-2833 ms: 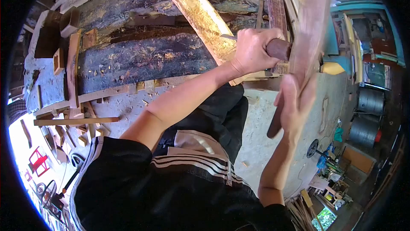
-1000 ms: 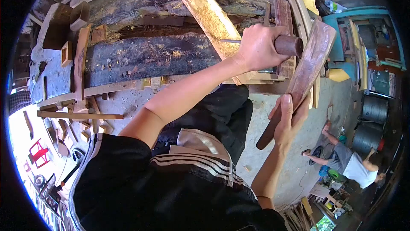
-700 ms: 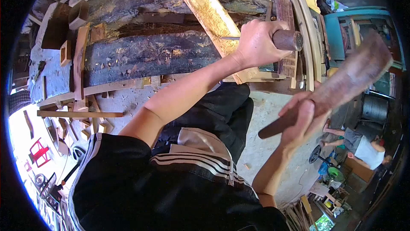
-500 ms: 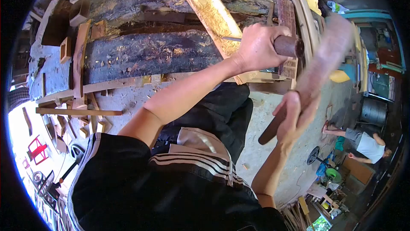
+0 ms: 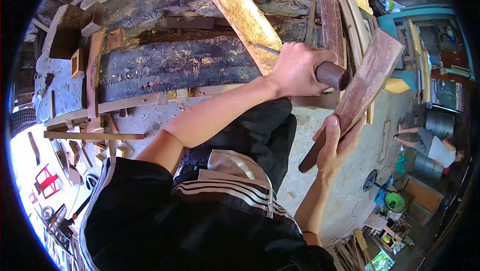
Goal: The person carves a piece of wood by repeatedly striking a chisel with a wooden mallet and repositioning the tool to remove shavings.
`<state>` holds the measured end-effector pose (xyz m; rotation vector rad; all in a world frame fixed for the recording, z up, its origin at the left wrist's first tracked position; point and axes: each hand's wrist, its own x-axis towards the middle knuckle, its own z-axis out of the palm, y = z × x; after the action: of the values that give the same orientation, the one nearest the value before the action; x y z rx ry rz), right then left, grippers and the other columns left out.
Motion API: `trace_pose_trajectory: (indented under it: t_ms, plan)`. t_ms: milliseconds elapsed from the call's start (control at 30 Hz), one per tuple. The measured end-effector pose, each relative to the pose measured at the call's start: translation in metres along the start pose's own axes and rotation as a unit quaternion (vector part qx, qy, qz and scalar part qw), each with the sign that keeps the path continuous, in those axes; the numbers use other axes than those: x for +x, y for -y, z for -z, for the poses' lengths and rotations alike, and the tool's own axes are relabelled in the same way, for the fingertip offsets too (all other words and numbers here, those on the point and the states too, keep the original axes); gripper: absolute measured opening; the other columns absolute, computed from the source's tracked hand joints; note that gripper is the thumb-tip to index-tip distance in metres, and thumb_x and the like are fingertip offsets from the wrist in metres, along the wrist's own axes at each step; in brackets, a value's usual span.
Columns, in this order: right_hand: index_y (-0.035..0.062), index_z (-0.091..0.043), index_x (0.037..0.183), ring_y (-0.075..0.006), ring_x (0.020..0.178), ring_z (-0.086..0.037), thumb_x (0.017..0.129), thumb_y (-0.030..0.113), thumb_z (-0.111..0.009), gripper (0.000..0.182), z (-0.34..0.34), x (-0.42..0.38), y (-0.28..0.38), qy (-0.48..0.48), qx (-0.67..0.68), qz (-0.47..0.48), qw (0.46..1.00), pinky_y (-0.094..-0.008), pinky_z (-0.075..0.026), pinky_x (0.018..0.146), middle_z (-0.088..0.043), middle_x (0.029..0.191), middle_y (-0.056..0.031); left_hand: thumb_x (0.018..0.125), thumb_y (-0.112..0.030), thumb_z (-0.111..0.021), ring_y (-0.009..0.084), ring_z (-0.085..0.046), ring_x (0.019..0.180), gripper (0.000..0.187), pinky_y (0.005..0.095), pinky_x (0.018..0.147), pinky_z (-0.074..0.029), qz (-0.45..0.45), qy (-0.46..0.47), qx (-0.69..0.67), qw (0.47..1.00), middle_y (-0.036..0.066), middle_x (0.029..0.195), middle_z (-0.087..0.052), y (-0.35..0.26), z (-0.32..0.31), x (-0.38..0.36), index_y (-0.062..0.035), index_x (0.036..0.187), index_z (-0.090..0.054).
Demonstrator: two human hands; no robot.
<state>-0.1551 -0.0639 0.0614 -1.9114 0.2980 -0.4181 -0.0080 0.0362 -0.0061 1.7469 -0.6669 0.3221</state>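
My left hand (image 5: 300, 68) is wrapped round the dark wooden handle of a chisel (image 5: 332, 75). Its metal blade sticks out past the knuckles and its tip lies at the face of a pale, brightly lit wooden board (image 5: 245, 18). That board lies at a slant across the dark workbench (image 5: 175, 66). My right hand (image 5: 336, 146) grips the narrow end of a flat wooden mallet (image 5: 367, 81). Its broad head rises up and to the right, just right of the chisel's butt end, with a small gap between them.
Long wooden strips (image 5: 352, 21) lean at the bench's right. On its left end stand a wooden box (image 5: 92, 18) and a small block (image 5: 77, 61). Offcuts (image 5: 75, 156) litter the floor at left. Another person (image 5: 440, 151) is far right, near metal drums (image 5: 439, 123).
The mallet, blurred before, now shows sharply with its head slightly lower and nearer the chisel. My left hand and chisel have shifted slightly down. The other person has moved to the right.
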Motion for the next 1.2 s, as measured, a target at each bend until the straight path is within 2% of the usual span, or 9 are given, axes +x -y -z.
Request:
trace_pose_trajectory:
  t_ms: [167, 400, 467, 500, 600, 667, 833, 1067, 1200]
  plan:
    - [-0.0041, -0.040, 0.137, -0.0141, 0.050, -0.052, 0.096, 0.020, -0.061, 0.051, -0.002, 0.002, -0.007, 0.036, -0.042, 0.009, 0.998, -0.0279, -0.042, 0.048, -0.055, 0.076, -0.0090, 0.065, -0.030, -0.076, 0.0357, -0.067, 0.066, 0.022, 0.0461, 0.060, -0.053, -0.013, 0.006, 0.003, 1.000, 0.011, 0.067, -0.066, 0.008, 0.002, 0.003, -0.0188, 0.082, -0.068]
    - [-0.0039, -0.040, 0.137, -0.0141, 0.053, -0.053, 0.094, 0.010, -0.059, 0.050, -0.008, 0.012, 0.003, -0.083, 0.064, 0.160, 0.982, -0.0276, -0.044, 0.050, -0.056, 0.078, -0.0079, 0.065, -0.020, -0.078, 0.0355, -0.066, 0.068, 0.022, 0.0427, 0.058, -0.051, -0.013, 0.023, -0.013, 1.000, 0.011, 0.068, -0.064, 0.002, 0.006, 0.000, -0.0146, 0.082, -0.066]
    - [-0.0046, -0.040, 0.135, -0.0136, 0.053, -0.054, 0.093, 0.010, -0.059, 0.048, -0.003, 0.016, -0.023, 0.007, -0.104, 0.108, 0.989, -0.0270, -0.045, 0.050, -0.055, 0.078, -0.0070, 0.064, -0.032, -0.076, 0.0362, -0.067, 0.066, 0.024, 0.0472, 0.057, -0.051, -0.003, 0.007, 0.007, 1.000, 0.012, 0.065, -0.065, 0.007, -0.002, -0.002, -0.0201, 0.083, -0.068]
    - [-0.0044, -0.042, 0.131, -0.0130, 0.053, -0.054, 0.092, 0.010, -0.059, 0.045, -0.004, 0.010, -0.014, 0.003, -0.071, 0.009, 0.997, -0.0255, -0.044, 0.049, -0.056, 0.079, -0.0062, 0.064, -0.032, -0.076, 0.0362, -0.067, 0.066, 0.024, 0.0472, 0.057, -0.051, -0.004, 0.008, 0.007, 1.000, 0.012, 0.065, -0.065, 0.006, -0.004, -0.003, -0.0201, 0.083, -0.068]
    - [-0.0069, -0.047, 0.122, -0.0099, 0.056, -0.051, 0.086, 0.009, -0.062, 0.042, 0.006, 0.005, -0.020, -0.058, 0.016, -0.003, 0.998, -0.0248, -0.046, 0.051, -0.055, 0.084, -0.0077, 0.063, -0.032, -0.076, 0.0364, -0.067, 0.067, 0.026, 0.0483, 0.058, -0.051, 0.017, 0.004, 0.041, 0.999, 0.011, 0.066, -0.066, 0.007, -0.003, -0.005, -0.0208, 0.085, -0.068]
    - [-0.0074, -0.050, 0.106, -0.0106, 0.055, -0.048, 0.085, 0.004, -0.054, 0.024, 0.018, 0.012, -0.031, -0.076, 0.035, 0.080, 0.993, -0.0256, -0.045, 0.053, -0.053, 0.079, -0.0075, 0.062, -0.033, -0.076, 0.0360, -0.068, 0.067, 0.029, 0.0482, 0.059, -0.051, -0.007, 0.023, 0.017, 1.000, 0.011, 0.068, -0.067, 0.005, -0.002, -0.006, -0.0221, 0.087, -0.069]
    - [-0.0063, -0.046, 0.125, -0.0124, 0.053, -0.051, 0.093, 0.023, -0.067, 0.048, 0.006, 0.006, -0.020, 0.022, -0.073, 0.003, 0.997, -0.0264, -0.042, 0.049, -0.056, 0.082, -0.0089, 0.062, -0.036, -0.078, 0.0352, -0.068, 0.067, 0.031, 0.0464, 0.060, -0.052, -0.002, 0.027, 0.056, 0.998, 0.012, 0.069, -0.068, 0.007, -0.009, -0.005, -0.0208, 0.087, -0.069]
    - [-0.0031, -0.046, 0.120, -0.0100, 0.052, -0.052, 0.095, 0.022, -0.066, 0.040, 0.008, 0.000, -0.017, 0.000, 0.003, -0.030, 1.000, -0.0245, -0.044, 0.046, -0.056, 0.080, -0.0071, 0.063, -0.030, -0.080, 0.0352, -0.068, 0.066, 0.027, 0.0471, 0.060, -0.053, -0.010, -0.043, -0.007, 0.999, 0.012, 0.067, -0.067, 0.000, 0.005, 0.004, -0.0174, 0.084, -0.069]
    - [-0.0030, -0.046, 0.120, -0.0108, 0.052, -0.053, 0.093, 0.018, -0.066, 0.040, 0.006, -0.001, -0.012, 0.030, 0.019, -0.018, 0.999, -0.0258, -0.044, 0.046, -0.057, 0.080, -0.0077, 0.071, -0.022, -0.082, 0.0347, -0.066, 0.062, 0.023, 0.0384, 0.056, -0.052, -0.010, -0.036, 0.008, 0.999, 0.015, 0.068, -0.065, -0.001, 0.011, 0.005, -0.0084, 0.081, -0.068]
